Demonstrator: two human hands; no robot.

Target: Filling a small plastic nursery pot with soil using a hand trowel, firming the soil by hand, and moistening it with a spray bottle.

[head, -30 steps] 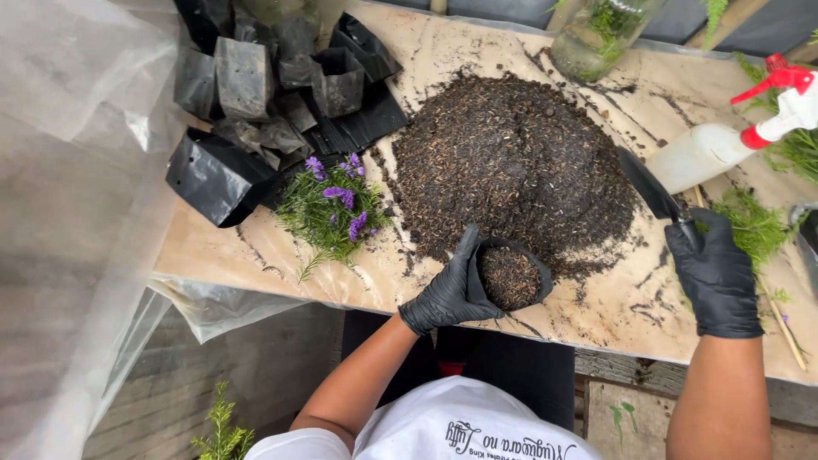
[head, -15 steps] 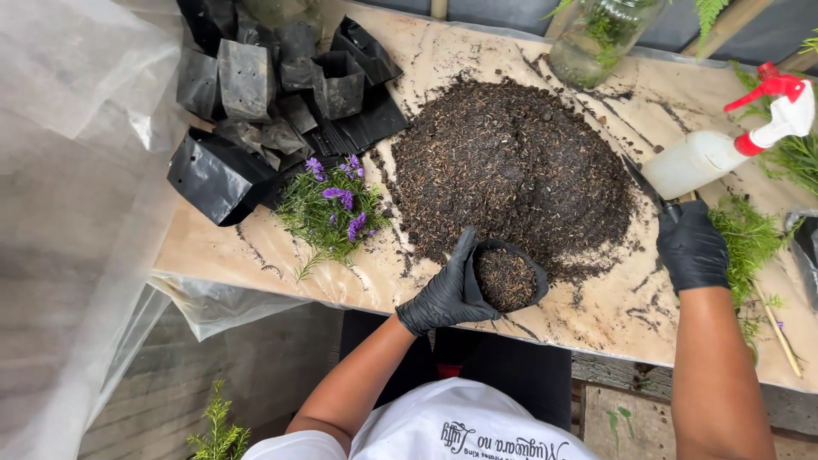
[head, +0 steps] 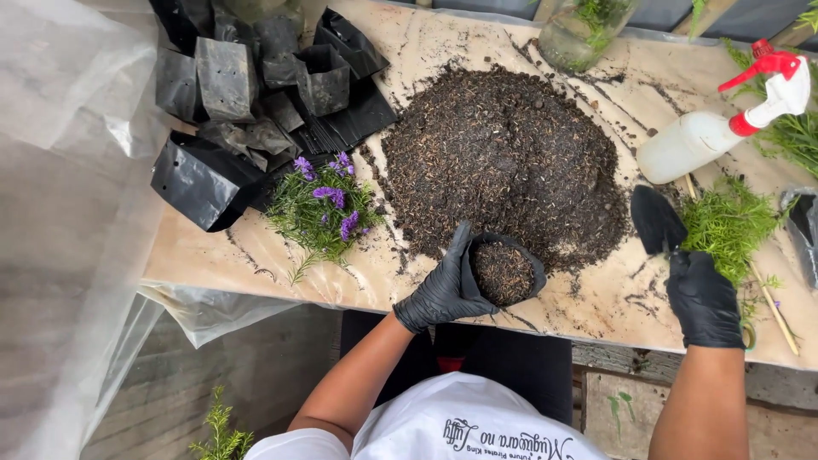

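My left hand (head: 440,290), in a black glove, grips a small black plastic nursery bag (head: 503,270) filled with dark soil, at the table's near edge. Just beyond it lies a big heap of soil (head: 507,158). My right hand (head: 703,298), also gloved in black, holds a small black trowel (head: 656,218) by its handle, the blade pointing away from me, beside a bunch of green cuttings (head: 731,223). A bunch of green stems with purple flowers (head: 324,207) lies left of the filled bag.
Several empty black nursery bags (head: 247,85) are piled at the far left. A white spray bottle with a red trigger (head: 724,119) lies at the right, a glass jar with greenery (head: 579,30) at the back, a thin wooden stick (head: 771,298) near the right edge. Clear plastic sheeting (head: 60,213) hangs left.
My right hand with the trowel has drawn back from the soil heap toward the table's near edge. My left hand keeps hold of the filled bag.
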